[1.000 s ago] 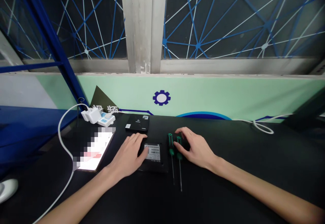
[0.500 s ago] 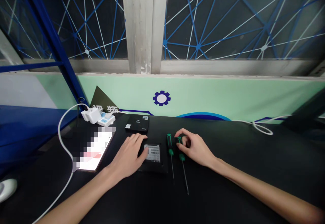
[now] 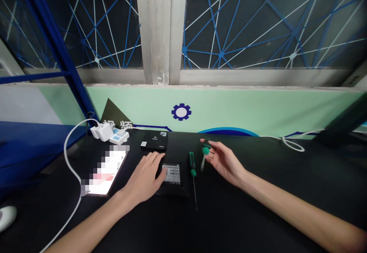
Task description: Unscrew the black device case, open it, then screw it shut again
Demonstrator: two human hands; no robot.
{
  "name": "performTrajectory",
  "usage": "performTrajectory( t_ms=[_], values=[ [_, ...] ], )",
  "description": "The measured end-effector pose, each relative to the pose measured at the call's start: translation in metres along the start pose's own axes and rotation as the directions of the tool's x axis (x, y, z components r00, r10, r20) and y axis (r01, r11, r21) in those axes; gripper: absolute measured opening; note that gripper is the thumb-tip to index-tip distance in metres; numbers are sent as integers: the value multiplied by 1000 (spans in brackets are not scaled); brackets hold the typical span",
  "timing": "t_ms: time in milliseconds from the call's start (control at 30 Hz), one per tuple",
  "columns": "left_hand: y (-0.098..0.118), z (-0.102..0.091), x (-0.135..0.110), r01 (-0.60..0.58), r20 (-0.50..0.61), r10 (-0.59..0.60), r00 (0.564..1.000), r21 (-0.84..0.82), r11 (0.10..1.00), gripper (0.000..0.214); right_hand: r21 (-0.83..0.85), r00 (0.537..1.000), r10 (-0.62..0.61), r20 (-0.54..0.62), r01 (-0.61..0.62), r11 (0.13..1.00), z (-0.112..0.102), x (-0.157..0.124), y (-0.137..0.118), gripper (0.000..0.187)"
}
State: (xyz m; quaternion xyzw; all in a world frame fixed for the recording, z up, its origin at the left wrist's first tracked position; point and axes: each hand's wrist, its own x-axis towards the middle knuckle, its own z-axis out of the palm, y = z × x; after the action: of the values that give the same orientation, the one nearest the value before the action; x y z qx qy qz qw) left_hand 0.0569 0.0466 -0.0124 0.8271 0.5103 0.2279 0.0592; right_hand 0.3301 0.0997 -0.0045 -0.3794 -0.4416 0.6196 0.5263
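My right hand [image 3: 225,160] grips a screwdriver [image 3: 205,150] by its green and black handle, its shaft pointing down toward me and blurred. Across from it, my left hand [image 3: 147,174] lies flat with fingers stretched out. Its thumb rests over the left side of a flat black box [image 3: 183,188] with a white printed label; the fingers reach onto the desk beyond. Between the box and my right hand lies a second green-handled screwdriver [image 3: 192,164], its thin shaft toward me.
Behind my left hand sits another black box [image 3: 154,141]. To the left are a phone [image 3: 107,172] with a lit screen, a white power strip [image 3: 118,135] with a plug, a white cable [image 3: 66,151] and a white mouse [image 3: 7,218]. A cable loop [image 3: 293,145] lies back right.
My right hand has picked up the right-hand screwdriver from the desk and turned it so the shaft tilts. The left hand and the labelled box have stayed put.
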Motion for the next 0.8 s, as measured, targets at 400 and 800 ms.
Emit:
performTrajectory(
  t_ms=[400, 800],
  values=[
    [-4, 4, 0, -14, 10, 14, 1000, 3, 1000, 43, -323, 887, -457, 69, 453, 831, 7, 8, -39, 40],
    [-4, 1, 2, -28, 28, 28, 999, 5, 1000, 42, -571, 826, -503, 253, 548, 612, 31, 8, -31, 25]
  ],
)
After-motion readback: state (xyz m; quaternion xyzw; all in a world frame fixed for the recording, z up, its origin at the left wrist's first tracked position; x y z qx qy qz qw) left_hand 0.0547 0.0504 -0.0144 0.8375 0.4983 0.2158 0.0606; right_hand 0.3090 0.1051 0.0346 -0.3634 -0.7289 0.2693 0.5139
